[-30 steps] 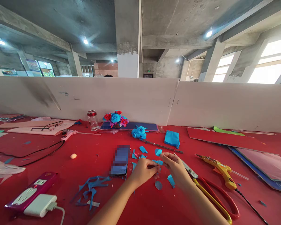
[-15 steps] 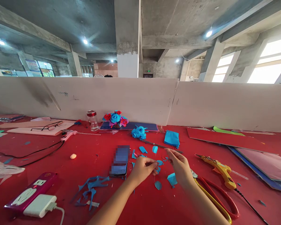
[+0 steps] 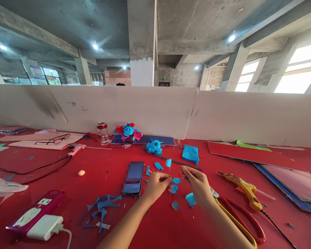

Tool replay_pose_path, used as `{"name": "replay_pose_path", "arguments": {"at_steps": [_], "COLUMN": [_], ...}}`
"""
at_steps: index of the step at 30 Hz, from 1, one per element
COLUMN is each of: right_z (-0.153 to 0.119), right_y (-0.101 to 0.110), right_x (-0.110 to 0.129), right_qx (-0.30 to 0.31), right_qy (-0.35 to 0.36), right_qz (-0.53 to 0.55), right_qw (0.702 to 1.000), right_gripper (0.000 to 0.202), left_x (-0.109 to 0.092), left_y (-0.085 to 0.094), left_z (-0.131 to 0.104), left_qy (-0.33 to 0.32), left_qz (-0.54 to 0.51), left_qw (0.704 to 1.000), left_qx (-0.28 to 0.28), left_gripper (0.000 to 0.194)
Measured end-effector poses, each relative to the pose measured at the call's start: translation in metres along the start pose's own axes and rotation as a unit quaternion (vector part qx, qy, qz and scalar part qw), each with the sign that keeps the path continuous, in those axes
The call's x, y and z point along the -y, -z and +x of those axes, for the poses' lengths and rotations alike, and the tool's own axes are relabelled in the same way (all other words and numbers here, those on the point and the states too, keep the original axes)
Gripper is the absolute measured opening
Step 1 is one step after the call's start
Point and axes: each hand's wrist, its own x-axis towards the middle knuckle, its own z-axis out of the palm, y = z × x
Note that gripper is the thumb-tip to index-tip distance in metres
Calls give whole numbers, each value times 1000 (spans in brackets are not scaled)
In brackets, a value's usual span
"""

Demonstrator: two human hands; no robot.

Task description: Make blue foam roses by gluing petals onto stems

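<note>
My left hand (image 3: 158, 185) pinches a thin stem with a small blue petal (image 3: 168, 163) at its top. The stem runs down below my fingers. To its right, my right hand (image 3: 196, 180) has its thumb and forefinger pressed together; anything between them is too small to make out. Loose blue petals (image 3: 176, 180) lie between and below the hands, with a darker blue petal (image 3: 175, 205) nearest me. A folded blue piece (image 3: 190, 200) lies by my right wrist. Beyond the hands are a bunch of blue flowers (image 3: 154, 147) and a folded blue stack (image 3: 190, 154).
A phone (image 3: 132, 178) and blue scraps (image 3: 102, 209) lie left. Red-and-yellow-handled pliers (image 3: 238, 214) and a yellow glue gun (image 3: 242, 188) lie right. A power strip (image 3: 35, 211), pink glue gun (image 3: 76, 148), glass jar (image 3: 103, 134) and flower arrangement (image 3: 128, 131) stand farther off.
The petal on the stem has shifted slightly left and up with my left hand's hold. My right fingertips have moved a little left, closer to the stem.
</note>
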Motion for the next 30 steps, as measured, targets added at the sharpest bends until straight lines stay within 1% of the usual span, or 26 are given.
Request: {"name": "replay_pose_path", "arguments": {"at_steps": [4, 6, 8, 9, 10, 11, 14, 16, 18, 20, 24, 30], "right_z": [-1, -1, -1, -1, -1, 0, 0, -1, -2, -1, 1, 2], "right_y": [0, -1, -1, -1, 0, 0, 0, -1, -2, -2, -1, 0], "right_x": [-4, -4, -3, -2, -1, 0, 1, 1, 1, 1, -1, -4], "right_qx": [7, -21, -56, -60, -49, -26, 44, 61, 67, 71, 82, 91], "right_qy": [-28, -23, -5, 5, 12, 16, 29, 55, 81, 89, 71, 8], "right_qz": [-21, -13, -4, -1, 1, -1, -7, -13, -19, -25, 3, 62], "right_qw": [999, 999, 998, 998, 999, 1000, 999, 997, 994, 993, 994, 994], "right_gripper": [30, 31, 38, 38, 35, 31, 29, 23, 22, 21, 19, 21], "left_x": [0, 0, 0, 0, -1, -1, -4, -6, -6, -6, -5, -6], "left_y": [0, 0, -1, -1, -1, -2, -2, -2, -1, -1, -2, -1], "left_z": [-1, -2, -2, -3, -4, -5, -8, -9, -10, -10, -10, -10], "left_qy": [0, -6, -17, -22, -26, -31, -46, -58, -67, -70, -71, -93], "left_qz": [0, 7, 21, 28, 35, 40, 57, 72, 83, 84, 94, 105], "left_qw": [1000, 1000, 999, 999, 998, 997, 995, 993, 991, 991, 990, 985], "left_qx": [1, 9, 24, 33, 42, 50, 69, 76, 78, 78, 83, 103], "left_gripper": [25, 26, 27, 28, 28, 29, 29, 28, 26, 25, 25, 25]}}
